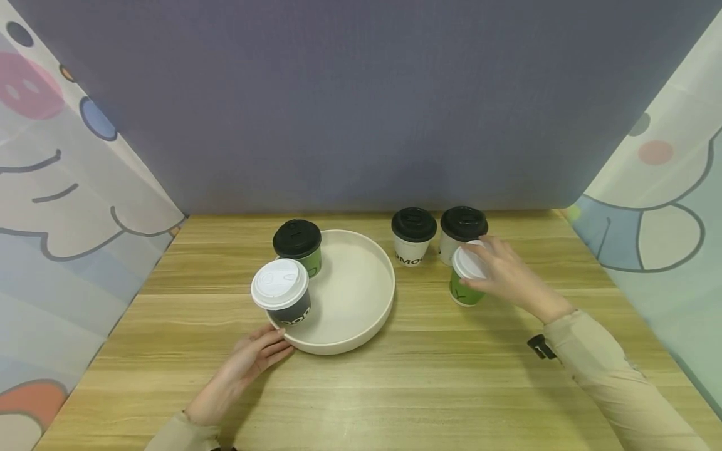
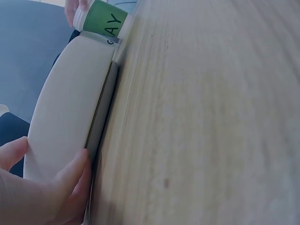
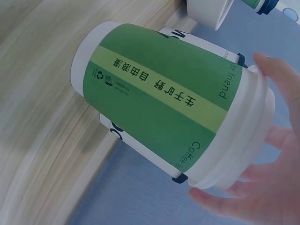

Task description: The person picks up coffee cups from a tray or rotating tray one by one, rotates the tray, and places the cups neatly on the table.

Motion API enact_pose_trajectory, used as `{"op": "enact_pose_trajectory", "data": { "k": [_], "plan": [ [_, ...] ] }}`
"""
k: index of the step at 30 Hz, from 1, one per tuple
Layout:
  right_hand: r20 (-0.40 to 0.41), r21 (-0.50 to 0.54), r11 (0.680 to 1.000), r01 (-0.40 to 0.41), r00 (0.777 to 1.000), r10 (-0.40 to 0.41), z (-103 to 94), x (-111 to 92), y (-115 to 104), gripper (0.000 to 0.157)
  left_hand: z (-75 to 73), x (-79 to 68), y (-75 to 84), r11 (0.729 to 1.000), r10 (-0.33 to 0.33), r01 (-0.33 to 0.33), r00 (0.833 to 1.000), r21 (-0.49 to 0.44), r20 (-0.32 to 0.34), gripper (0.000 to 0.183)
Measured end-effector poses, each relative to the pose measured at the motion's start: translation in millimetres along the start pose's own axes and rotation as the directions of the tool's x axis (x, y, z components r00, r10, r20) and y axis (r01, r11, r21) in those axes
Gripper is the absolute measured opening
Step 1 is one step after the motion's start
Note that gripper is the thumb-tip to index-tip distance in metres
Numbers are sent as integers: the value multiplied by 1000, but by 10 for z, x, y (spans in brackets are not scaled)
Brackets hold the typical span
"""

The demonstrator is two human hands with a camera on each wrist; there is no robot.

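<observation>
At the lower left of the frame the left hand [image 1: 256, 358] is clamped on the near rim of the one tray [image 1: 355, 291], round and cream, which carries one dark cup [image 1: 290, 307] with a white lid. Well apart from it, right of centre, the right hand [image 1: 504, 275] grips the green cup [image 1: 464, 289], one of five in view, by its white lid; its green side bears a paler stripe with dark characters above a white base. Beyond stand one black-lidded green cup [image 1: 312, 263] in the tray and two white cups [image 1: 410, 249] with black lids on the tabletop [image 1: 395, 401].
</observation>
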State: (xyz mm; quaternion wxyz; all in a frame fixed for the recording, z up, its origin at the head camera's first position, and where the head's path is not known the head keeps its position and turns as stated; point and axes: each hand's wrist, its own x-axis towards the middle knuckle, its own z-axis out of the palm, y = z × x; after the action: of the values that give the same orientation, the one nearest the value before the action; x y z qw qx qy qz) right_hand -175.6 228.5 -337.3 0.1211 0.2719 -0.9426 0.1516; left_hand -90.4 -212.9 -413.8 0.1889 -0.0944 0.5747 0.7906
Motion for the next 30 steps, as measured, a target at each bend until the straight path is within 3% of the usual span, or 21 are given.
{"op": "enact_pose_trajectory", "data": {
  "k": [14, 19, 23, 30],
  "plan": [
    [-104, -43, 996, 73, 992, -77, 1, 33, -93, 50, -14, 6, 18, 1000, -12, 12, 1000, 4, 6, 65],
    [-171, -78, 983, 165, 969, -176, 41, 55, -180, 49, -73, 13, 13, 999, -7, 7, 1000, 33, 8, 58],
    [-212, -87, 970, 228, 947, -241, 89, 71, -268, 64, -132, 26, 20, 995, 10, -10, 1000, 96, 3, 52],
    [-199, -51, 950, 307, 929, -311, 177, 76, -420, 65, -217, 59, 66, 996, -5, 9, 999, 86, -49, 37]
  ]
}}
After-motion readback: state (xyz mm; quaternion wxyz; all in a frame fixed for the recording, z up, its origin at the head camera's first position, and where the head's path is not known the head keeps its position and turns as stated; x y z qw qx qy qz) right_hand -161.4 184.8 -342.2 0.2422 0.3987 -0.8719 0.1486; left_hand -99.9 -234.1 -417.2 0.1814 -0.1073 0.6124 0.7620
